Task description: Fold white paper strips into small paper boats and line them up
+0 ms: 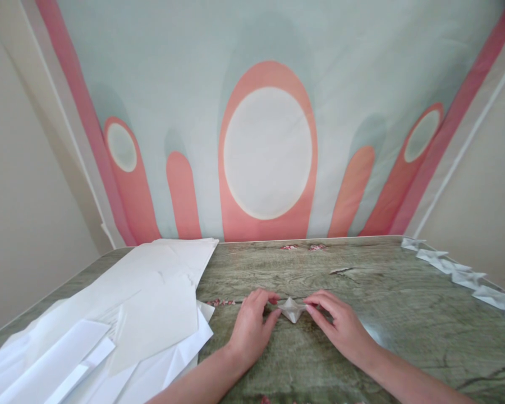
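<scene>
Between my two hands, low over the wooden-patterned table, is a small folded white paper boat (293,310). Its left tip is pinched between the thumb and fingers of my left hand (255,320). At the opposite tip, my right hand (334,322) pinches the paper in the same way. The boat's pointed middle and lower corner show plainly, while both ends are partly covered by my fingertips.
A spread pile of white paper sheets (151,320), some folded, covers the table's left side. Along the right edge stands a row of several folded paper boats (467,278). The table (278,275) meets a backdrop (269,151) with pink arches at its far edge.
</scene>
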The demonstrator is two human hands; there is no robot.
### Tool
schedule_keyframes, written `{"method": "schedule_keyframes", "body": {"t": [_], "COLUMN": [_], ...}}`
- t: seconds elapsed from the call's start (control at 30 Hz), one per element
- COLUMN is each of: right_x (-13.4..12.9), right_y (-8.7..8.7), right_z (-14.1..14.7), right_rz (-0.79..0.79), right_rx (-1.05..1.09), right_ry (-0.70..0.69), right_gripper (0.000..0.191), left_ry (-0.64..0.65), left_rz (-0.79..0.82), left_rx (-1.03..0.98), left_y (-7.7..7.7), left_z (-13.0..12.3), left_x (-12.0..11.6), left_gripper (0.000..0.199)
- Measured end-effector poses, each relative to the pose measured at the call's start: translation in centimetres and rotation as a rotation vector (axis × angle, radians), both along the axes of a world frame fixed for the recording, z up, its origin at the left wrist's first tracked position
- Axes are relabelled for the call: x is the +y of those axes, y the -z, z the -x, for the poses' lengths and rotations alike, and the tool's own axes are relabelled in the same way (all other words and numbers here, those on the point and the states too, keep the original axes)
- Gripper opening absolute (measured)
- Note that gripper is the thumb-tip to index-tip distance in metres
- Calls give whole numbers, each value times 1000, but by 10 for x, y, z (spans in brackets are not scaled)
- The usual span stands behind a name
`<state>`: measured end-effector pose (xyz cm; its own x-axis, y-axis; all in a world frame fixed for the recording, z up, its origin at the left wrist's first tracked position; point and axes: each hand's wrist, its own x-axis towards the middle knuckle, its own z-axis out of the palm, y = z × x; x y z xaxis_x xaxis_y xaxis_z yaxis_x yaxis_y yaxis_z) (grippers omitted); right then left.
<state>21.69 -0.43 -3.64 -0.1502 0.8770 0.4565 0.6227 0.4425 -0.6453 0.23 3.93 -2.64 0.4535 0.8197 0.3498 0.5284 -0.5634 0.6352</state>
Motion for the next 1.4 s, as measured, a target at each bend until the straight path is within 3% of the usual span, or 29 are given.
{"method": "schedule_keyframes", "body": {"t": [0.37,1.13,1.4], "right_x": [3,6,4], "right_y": [5,2,-2], "right_z": [-1,-4,0], "right_rz": [-11,150,90], "right_rx": [-10,71,45], "right_ry": [-8,49,20], "right_gripper": [13,21,22], "left_ry": [3,-59,-11], "left_rz": [5,37,37], "left_rx": [36,75,54], "left_y": [-4,-3,0], "left_z": [-2,-1,-2], "left_x": [-1,2,1], "left_gripper": [7,11,5]}}
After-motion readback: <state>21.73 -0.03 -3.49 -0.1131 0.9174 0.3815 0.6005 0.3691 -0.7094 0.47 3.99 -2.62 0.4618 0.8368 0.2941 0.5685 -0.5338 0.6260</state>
